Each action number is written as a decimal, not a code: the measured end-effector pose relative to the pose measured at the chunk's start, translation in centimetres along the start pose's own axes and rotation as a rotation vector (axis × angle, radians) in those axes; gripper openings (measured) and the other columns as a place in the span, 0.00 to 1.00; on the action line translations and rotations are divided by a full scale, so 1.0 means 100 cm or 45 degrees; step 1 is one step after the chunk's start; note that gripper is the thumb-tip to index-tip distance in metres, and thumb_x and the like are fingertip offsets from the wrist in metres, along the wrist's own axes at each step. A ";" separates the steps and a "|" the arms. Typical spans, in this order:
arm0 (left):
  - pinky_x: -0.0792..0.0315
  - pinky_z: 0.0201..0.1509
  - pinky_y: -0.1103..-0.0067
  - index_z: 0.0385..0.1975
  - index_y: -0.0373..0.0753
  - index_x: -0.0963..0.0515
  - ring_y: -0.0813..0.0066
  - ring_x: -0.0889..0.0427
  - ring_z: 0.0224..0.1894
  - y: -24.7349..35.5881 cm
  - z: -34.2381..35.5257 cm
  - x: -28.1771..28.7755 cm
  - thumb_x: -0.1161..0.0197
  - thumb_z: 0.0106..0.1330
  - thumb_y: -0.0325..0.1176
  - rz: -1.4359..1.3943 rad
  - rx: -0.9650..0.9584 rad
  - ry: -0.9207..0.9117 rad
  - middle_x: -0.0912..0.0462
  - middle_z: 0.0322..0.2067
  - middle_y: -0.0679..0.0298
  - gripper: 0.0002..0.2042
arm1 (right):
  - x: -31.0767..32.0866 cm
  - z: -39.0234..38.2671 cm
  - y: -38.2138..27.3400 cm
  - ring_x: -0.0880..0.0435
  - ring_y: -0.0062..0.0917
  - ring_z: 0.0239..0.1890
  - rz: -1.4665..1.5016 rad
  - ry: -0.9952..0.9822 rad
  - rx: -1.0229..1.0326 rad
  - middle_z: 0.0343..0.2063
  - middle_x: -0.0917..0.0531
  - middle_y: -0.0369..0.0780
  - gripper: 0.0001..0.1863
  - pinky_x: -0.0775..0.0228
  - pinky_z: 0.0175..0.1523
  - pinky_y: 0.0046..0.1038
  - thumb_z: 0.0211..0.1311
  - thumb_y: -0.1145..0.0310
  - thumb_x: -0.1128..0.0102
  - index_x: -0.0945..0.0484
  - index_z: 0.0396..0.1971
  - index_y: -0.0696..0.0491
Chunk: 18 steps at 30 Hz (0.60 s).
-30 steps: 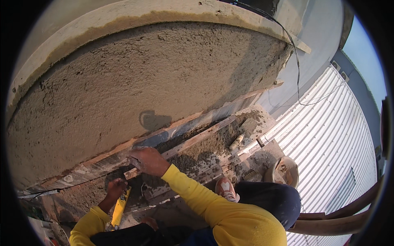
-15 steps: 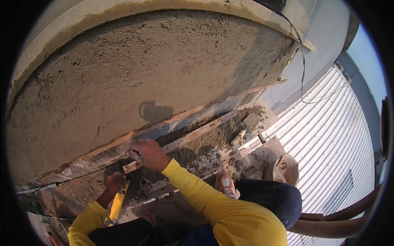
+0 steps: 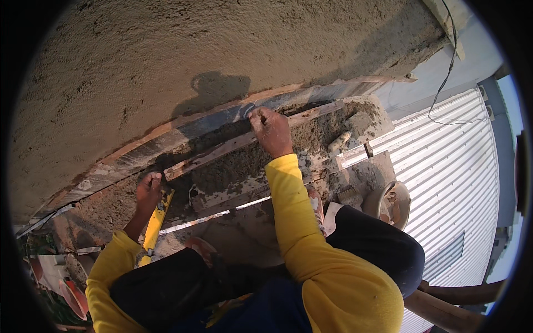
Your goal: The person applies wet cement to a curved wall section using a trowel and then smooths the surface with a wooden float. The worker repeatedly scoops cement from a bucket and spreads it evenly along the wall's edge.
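My right hand (image 3: 270,133) is closed near the grey strip (image 3: 219,122) below a rough plastered wall (image 3: 139,61), just above a loose wooden batten (image 3: 202,159). I cannot make out what its fingers hold. My left hand (image 3: 149,191) is also closed, near the batten's left end, its pinched contents too small to tell. Beside it a yellow spirit level (image 3: 156,225) lies slanted. A light-handled trowel (image 3: 347,136) rests on the mortar-covered boards (image 3: 383,116) right of my right hand.
A bucket (image 3: 404,202) stands beside my bent right knee, near a brush (image 3: 350,197). Below to the right are a white corrugated roof (image 3: 455,161) and curved rails (image 3: 444,311). A black cable (image 3: 447,77) hangs at upper right. My feet are on the boards.
The view has shifted, putting the wall higher in the picture. My right hand has moved rightward along the strip, away from the batten's left end. My left hand stays beside the level.
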<state>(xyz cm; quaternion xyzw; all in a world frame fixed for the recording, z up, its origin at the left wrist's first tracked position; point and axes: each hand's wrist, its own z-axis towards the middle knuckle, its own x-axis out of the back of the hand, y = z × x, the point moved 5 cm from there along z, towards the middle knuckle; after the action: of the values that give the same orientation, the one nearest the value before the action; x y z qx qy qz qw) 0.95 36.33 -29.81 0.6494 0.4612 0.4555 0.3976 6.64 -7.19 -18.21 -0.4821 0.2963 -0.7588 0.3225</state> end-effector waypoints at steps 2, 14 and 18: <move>0.27 0.52 0.69 0.52 0.35 0.18 0.67 0.20 0.48 0.024 0.005 -0.007 0.34 0.77 0.47 0.518 -0.393 0.093 0.21 0.43 0.60 0.19 | 0.065 -0.010 0.080 0.11 0.52 0.39 -0.269 0.384 -0.322 0.36 0.11 0.55 0.14 0.19 0.46 0.42 0.71 0.64 0.34 0.14 0.46 0.60; 0.31 0.67 0.58 0.53 0.34 0.17 0.46 0.24 0.57 0.093 0.014 -0.055 0.22 0.62 0.44 1.203 -0.779 -0.145 0.21 0.51 0.52 0.25 | 0.186 -0.048 0.328 0.12 0.52 0.54 -1.109 -0.134 -1.022 0.49 0.11 0.54 0.25 0.19 0.59 0.46 0.68 0.47 0.35 0.13 0.52 0.54; 0.27 0.62 0.60 0.57 0.32 0.18 0.48 0.21 0.59 0.092 0.020 -0.045 0.26 0.67 0.48 1.047 -0.561 -0.283 0.18 0.52 0.49 0.27 | 0.248 -0.051 0.359 0.10 0.45 0.52 -1.232 0.114 -0.989 0.49 0.09 0.47 0.19 0.17 0.57 0.44 0.73 0.53 0.42 0.11 0.51 0.48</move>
<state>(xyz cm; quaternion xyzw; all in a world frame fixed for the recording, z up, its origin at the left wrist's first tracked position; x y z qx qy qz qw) 4.36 29.40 -22.78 0.7231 0.0132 0.5896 0.3596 1.14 -47.80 -33.97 -0.6118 0.3120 -0.6751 -0.2696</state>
